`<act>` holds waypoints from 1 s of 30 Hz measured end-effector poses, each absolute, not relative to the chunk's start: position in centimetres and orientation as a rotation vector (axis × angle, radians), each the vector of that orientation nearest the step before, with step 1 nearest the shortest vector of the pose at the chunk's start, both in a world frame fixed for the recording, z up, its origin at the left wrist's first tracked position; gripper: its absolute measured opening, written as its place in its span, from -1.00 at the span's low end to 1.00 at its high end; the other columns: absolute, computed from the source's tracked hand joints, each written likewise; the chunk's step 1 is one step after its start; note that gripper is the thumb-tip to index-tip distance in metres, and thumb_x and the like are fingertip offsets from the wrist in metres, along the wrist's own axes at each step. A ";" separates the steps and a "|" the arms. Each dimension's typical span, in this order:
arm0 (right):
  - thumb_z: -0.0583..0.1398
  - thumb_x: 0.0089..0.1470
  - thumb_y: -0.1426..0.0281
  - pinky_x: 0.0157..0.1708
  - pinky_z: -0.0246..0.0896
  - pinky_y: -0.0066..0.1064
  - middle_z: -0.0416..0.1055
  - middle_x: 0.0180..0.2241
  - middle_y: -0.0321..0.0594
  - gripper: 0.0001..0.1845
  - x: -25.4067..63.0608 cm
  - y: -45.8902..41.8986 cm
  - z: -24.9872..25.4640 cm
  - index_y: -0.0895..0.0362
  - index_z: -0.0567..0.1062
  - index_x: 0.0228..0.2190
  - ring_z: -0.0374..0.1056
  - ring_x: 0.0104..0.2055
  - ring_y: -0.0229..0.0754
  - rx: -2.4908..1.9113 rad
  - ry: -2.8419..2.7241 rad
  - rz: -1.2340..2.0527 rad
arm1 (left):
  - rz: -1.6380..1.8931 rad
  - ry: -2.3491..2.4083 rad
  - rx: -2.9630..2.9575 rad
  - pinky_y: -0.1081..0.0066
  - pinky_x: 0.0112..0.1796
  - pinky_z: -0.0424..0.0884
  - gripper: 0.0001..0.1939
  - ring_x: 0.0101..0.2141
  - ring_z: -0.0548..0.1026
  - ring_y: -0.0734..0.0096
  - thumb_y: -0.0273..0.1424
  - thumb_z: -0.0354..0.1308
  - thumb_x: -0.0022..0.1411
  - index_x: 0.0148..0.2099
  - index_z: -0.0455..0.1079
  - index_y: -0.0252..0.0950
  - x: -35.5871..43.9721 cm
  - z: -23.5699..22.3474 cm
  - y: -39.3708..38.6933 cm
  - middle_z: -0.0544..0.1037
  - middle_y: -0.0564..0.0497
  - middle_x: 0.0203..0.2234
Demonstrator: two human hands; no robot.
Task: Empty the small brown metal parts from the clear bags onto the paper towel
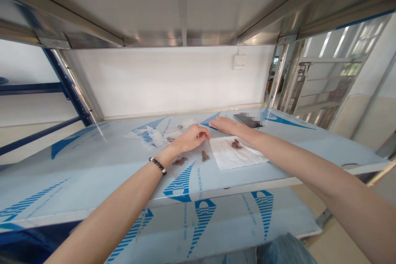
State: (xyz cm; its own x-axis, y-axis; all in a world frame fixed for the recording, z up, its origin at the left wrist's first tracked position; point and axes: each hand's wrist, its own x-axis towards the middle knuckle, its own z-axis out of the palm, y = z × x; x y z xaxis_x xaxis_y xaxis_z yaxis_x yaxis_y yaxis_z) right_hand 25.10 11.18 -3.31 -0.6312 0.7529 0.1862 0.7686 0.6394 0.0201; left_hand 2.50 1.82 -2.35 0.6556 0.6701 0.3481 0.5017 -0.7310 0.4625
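My left hand (195, 137), with a beaded bracelet (157, 166) at its wrist, hovers low over the film-covered shelf. Its fingers curl inward, and what they hold, if anything, is hidden. Just beyond it, my right hand (222, 125) rests near the surface with its fingers bent and close together; their tips are hidden. Beneath my left hand lies a clear plastic bag (175, 169) with small brown pieces (180, 161) in it. A loose brown clump (205, 156) sits beside the bag. On a white tissue (224, 161) under my right forearm are several more brown pieces (236, 144).
Crumpled clear bags (148, 136) lie left of my hands. A dark phone (249, 121) rests at the back right. The metal shelf (148, 4) above hangs low over the work surface. A wall switch (240, 62) is on the white wall behind.
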 end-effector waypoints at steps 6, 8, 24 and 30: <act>0.14 0.29 0.30 -0.30 0.06 -0.32 0.40 -0.48 -0.25 -0.63 26.0 11.3 -3.1 0.09 0.38 -0.56 0.24 -0.41 -0.16 -1.252 -2.541 0.162 | 0.726 0.953 2.532 0.41 -0.26 0.38 -0.66 -0.35 0.51 0.37 -0.64 -0.01 0.26 -0.21 0.60 -0.31 2.5 -2.2 1.6 0.60 0.02 -0.40; 0.12 0.29 0.23 -0.35 -0.03 -0.32 0.27 -0.54 -0.32 -0.57 26.1 11.8 -2.7 0.08 0.29 -0.60 0.10 -0.46 -0.21 -1.246 -2.503 0.275 | 0.721 0.960 2.532 0.41 -0.27 0.38 -0.65 -0.36 0.50 0.38 -0.65 -0.01 0.26 -0.21 0.60 -0.31 2.4 -2.2 1.7 0.60 0.02 -0.40; 0.14 0.48 0.22 -0.37 -0.01 -0.29 0.47 -0.41 -0.11 -0.63 26.3 0.0 -0.8 0.14 0.61 -0.29 0.26 -0.42 -0.16 -1.120 -2.806 -0.041 | 0.733 0.987 2.625 0.40 -0.28 0.37 -0.65 -0.36 0.50 0.39 -0.64 0.02 0.24 -0.20 0.62 -0.29 2.7 -2.0 1.7 0.61 0.03 -0.40; 0.11 0.51 0.20 -0.35 0.00 -0.26 0.52 -0.33 -0.06 -0.64 27.2 -0.2 -1.5 0.15 0.62 -0.13 0.31 -0.38 -0.12 -1.063 -2.848 -0.240 | 0.694 0.953 2.616 0.38 -0.26 0.39 -0.65 -0.35 0.51 0.40 -0.63 0.01 0.22 -0.19 0.62 -0.31 2.9 -2.1 1.4 0.63 -0.01 -0.37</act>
